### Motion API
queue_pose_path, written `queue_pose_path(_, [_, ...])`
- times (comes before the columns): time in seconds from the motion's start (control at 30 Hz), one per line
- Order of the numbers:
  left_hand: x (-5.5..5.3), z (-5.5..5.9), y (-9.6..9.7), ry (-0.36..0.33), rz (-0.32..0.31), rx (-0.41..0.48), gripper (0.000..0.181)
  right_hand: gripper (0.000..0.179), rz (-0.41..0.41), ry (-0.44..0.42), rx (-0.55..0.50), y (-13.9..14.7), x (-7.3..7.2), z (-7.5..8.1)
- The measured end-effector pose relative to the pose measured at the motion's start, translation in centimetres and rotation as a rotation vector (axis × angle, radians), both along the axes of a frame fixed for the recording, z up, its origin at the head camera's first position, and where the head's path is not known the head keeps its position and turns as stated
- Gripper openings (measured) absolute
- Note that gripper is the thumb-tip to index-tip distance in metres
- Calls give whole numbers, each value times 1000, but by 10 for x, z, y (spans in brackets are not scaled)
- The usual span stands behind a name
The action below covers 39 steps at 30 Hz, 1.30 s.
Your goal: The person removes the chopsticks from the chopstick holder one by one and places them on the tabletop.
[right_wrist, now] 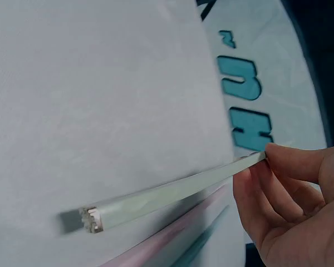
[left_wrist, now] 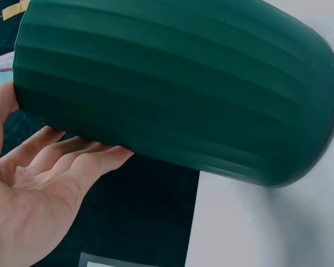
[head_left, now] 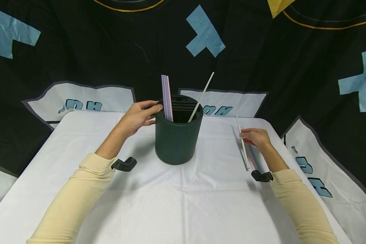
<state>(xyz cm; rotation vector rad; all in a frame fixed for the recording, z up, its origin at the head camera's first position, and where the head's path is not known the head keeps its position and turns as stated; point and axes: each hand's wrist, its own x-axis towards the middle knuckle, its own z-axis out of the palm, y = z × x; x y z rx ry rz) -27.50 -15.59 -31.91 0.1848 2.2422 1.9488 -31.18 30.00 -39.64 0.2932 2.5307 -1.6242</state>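
Right hand (head_left: 256, 137) pinches a rod (right_wrist: 167, 193), an apparent pickup calling for lifting toward the bin (head_left: 177, 144) the left hand (head_left: 140, 117) grips.

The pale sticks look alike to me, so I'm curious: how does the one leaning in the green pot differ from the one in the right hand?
The pot stick stands inside the green pot; the held stick is outside it, over the white-covered table. The pot stick leans untouched, while the held stick is pinched by the right hand. Both are long, thin and pale.
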Motion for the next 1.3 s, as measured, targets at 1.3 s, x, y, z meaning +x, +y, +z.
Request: queue_pose_path(1.3, [1, 0, 0, 2, 13, 6, 57, 40, -29, -39, 133, 8, 3, -25])
